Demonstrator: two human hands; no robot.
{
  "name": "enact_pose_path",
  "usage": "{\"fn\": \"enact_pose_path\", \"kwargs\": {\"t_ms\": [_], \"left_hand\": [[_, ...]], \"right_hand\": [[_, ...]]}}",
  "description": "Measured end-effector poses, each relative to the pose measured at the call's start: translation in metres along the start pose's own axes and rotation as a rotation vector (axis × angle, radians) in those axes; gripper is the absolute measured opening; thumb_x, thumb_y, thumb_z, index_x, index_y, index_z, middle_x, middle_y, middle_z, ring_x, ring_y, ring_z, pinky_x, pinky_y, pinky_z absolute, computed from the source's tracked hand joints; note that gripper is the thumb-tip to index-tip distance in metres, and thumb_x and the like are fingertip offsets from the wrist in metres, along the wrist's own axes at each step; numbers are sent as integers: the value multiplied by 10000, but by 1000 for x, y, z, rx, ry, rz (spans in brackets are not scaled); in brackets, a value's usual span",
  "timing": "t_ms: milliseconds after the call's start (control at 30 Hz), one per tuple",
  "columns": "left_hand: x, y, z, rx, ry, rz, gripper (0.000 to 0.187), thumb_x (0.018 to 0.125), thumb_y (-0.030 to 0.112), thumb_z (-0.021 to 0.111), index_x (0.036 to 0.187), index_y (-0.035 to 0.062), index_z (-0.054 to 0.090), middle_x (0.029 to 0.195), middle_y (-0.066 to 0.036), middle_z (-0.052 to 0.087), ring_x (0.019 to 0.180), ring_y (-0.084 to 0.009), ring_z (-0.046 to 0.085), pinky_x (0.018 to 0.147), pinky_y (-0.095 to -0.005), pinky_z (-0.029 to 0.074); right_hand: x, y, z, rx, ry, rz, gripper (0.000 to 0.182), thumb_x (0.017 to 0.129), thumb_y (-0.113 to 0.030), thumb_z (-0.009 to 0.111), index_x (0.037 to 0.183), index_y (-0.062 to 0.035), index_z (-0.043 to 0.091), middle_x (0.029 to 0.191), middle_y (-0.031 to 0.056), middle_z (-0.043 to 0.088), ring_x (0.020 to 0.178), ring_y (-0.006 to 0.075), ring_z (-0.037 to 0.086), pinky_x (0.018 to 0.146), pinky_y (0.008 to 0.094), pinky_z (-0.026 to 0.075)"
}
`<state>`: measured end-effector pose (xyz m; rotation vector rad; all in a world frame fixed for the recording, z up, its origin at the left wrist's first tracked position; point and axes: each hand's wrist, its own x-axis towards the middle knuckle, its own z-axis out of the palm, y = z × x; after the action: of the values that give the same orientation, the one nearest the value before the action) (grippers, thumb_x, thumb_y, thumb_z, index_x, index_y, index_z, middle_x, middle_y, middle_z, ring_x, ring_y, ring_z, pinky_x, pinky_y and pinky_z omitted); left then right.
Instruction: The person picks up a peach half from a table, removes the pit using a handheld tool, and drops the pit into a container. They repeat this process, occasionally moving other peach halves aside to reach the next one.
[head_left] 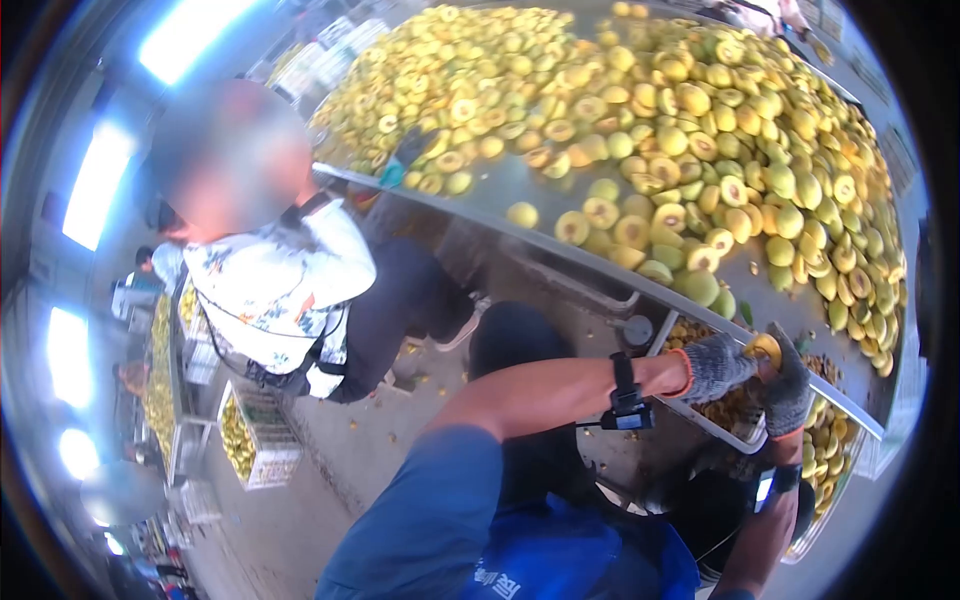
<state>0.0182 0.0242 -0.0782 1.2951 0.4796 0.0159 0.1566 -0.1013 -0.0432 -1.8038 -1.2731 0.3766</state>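
A yellow peach (764,349), its cut side not clearly visible, sits between my two hands at the table's near edge. My left hand (718,368), in a grey knit glove with an orange cuff, is closed on its left side. From the right, my right hand (787,392), in a darker grey glove, has its fingers closed against the same fruit. Whether the right hand also holds a small tool is hidden. Beneath my hands, a crate (742,440) holds brownish scraps. Another crate (793,551), to the right, holds yellow fruit halves.
The metal table (500,185) bears a large heap of whole and halved peaches (690,130). A person (285,270) in a patterned white top sits to my left along its edge. White crates of fruit (272,468) stand on the floor farther left. Bits of fruit litter the floor.
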Motion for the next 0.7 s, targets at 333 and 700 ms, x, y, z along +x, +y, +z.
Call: {"fn": "enact_pose_path", "kwargs": {"t_ms": [333,700], "left_hand": [[-14,10,-8,344,98,303,230,947,218,665,1109,55,679,832,-43,708,732,-155,632,654,-332,504],[-46,51,-24,-149,-86,-37,208,968,263,660,1093,96,670,731,9,616,573,-89,518,477,-255,380]], "right_hand": [[-2,-24,12,-170,-6,-10,439,909,-211,652,1288,5,602,1062,169,700,987,270,683,903,370,511],[1,-18,16,-46,3,-6,448,977,-318,598,1281,10,604,1088,141,695,1006,244,662,920,357,497]]}}
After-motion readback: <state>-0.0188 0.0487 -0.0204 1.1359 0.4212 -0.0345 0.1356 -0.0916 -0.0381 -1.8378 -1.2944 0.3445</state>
